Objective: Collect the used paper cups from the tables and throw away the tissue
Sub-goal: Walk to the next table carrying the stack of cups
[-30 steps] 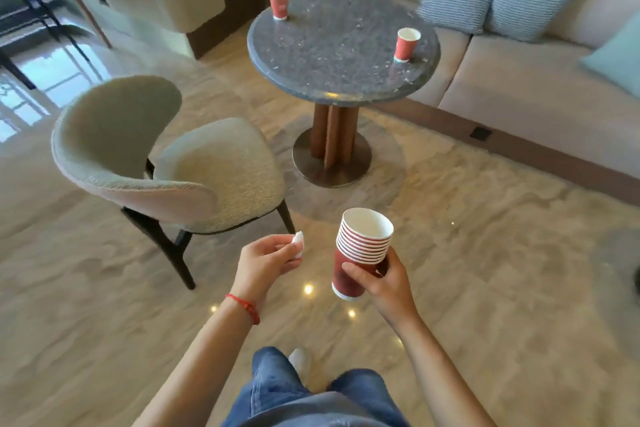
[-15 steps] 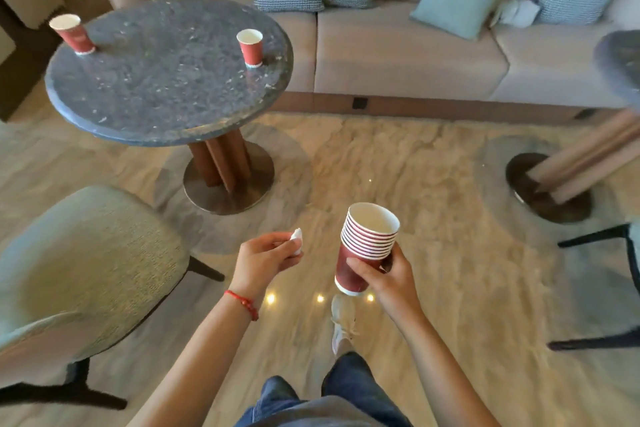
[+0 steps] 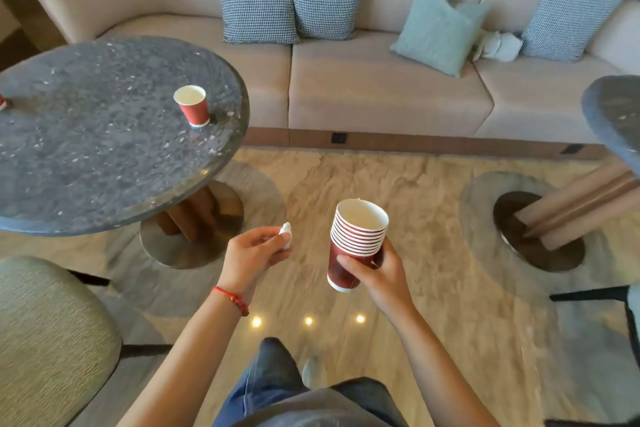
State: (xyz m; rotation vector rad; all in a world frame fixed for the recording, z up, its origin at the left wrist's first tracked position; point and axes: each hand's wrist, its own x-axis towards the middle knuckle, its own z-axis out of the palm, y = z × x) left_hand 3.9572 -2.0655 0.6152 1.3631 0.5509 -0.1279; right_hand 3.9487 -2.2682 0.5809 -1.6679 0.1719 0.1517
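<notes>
The left hand point(image 3: 254, 255) pinches a small white crumpled tissue point(image 3: 286, 235) between curled fingers. The right hand point(image 3: 375, 276) grips a nested stack of red paper cups point(image 3: 356, 243), top cup empty. One red paper cup point(image 3: 192, 105) stands upright, empty, on the round grey stone table point(image 3: 104, 156).

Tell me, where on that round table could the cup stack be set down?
The round table is mostly bare: the wide stretch between the lone cup and the near rim. Only the far right edge by that cup, and the far left edge where another cup peeks in, are taken.
</notes>
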